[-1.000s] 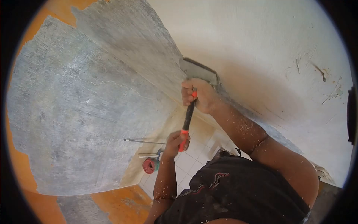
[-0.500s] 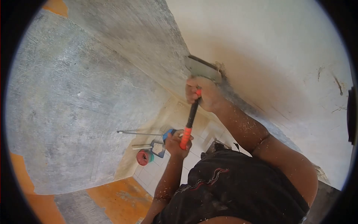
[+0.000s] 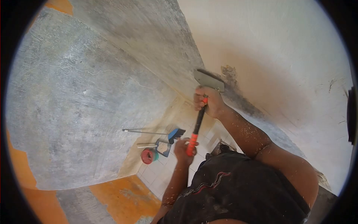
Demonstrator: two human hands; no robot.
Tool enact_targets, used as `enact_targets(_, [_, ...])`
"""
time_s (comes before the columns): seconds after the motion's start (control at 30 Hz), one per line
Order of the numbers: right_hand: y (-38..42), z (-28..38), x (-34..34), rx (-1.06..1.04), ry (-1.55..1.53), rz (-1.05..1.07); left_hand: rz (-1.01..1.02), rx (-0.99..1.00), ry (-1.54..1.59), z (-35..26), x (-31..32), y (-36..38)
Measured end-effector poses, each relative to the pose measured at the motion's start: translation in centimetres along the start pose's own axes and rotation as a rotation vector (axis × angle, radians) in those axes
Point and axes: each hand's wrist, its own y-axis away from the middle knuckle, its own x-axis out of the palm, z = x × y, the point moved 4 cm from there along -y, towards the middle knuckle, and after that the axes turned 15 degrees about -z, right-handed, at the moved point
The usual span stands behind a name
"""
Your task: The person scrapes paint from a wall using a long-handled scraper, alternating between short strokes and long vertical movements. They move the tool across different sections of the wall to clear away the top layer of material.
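A long-handled scraper point(image 3: 199, 120) has a wide metal blade and a black shaft with orange-red grips. Its blade lies at the edge between scraped grey wall and the pale painted wall point(image 3: 276, 56). My right hand point(image 3: 210, 101) is wrapped round the upper shaft, just below the blade. Lower down, the fingers of my left hand point(image 3: 184, 151) close round the orange-red end grip. A rough brownish patch point(image 3: 229, 74) shows on the wall beside the blade, and small flakes speckle my forearms.
On the tiled floor point(image 3: 151, 173) are a blue broom point(image 3: 176, 134), a dustpan point(image 3: 163, 148) holding pale debris and a red-and-green container point(image 3: 149, 156). Bare grey wall point(image 3: 78, 123) fills the left, with orange paint point(image 3: 125, 194) below.
The blade and both hands have shifted down and slightly right in the view, toward my body. The rough patch now shows clear of the blade. More of the broom head is visible.
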Motion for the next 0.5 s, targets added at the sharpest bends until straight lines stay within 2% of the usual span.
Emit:
enact_targets(0.03, [-0.8,-0.9,-1.9,0.005,0.031,-0.096,-0.084,-0.315,0.134,1.9,0.3,0.1])
enact_targets(0.07, [-1.1,-1.4,-2.8,0.073,0.035,-0.184,-0.078,-0.394,0.154,3.2,0.5,0.4])
enact_targets(0.1, [-1.8,-1.4,-3.1,0.068,0.031,-0.172,-0.068,-0.472,0.171,3.9,0.5,0.4])
enact_targets(0.13, [-1.2,-0.5,-2.3,0.010,0.113,-0.160,-0.067,-0.467,0.166,3.2,0.8,0.1])
enact_targets(0.17, [0.0,0.4,-1.6,-0.037,0.196,-0.159,0.031,-0.370,0.154,2.1,1.4,-0.1])
enact_targets(0.2, [0.7,1.5,0.1,-0.064,0.201,-0.017,0.125,-0.279,0.142,1.1,1.8,-0.1])
enact_targets(0.23, [0.9,1.8,1.1,-0.054,0.197,-0.026,0.067,-0.025,0.016,-0.5,1.8,-0.8])
enact_targets(0.3, [0.9,2.4,3.0,-0.060,0.045,0.062,-0.046,-0.122,0.179,-4.1,2.8,-0.2])
enact_targets(0.37, [0.1,1.6,2.0,-0.129,0.052,0.126,0.006,-0.130,0.181,-3.8,2.2,-0.5])
enact_targets(0.4, [0.0,1.1,1.0,-0.103,0.037,0.111,0.050,-0.146,0.194,-3.0,1.7,-0.6])
enact_targets(0.43, [-0.1,0.5,0.0,-0.075,0.025,0.096,-0.037,-0.197,0.163,-1.2,1.3,-0.9])
enact_targets(0.47, [-0.2,0.0,-1.4,-0.068,0.057,0.006,-0.027,-0.310,0.172,1.2,0.7,-0.9])
enact_targets(0.5, [0.1,0.2,-1.9,-0.075,0.055,0.011,-0.015,-0.421,0.181,3.1,0.5,-0.7])
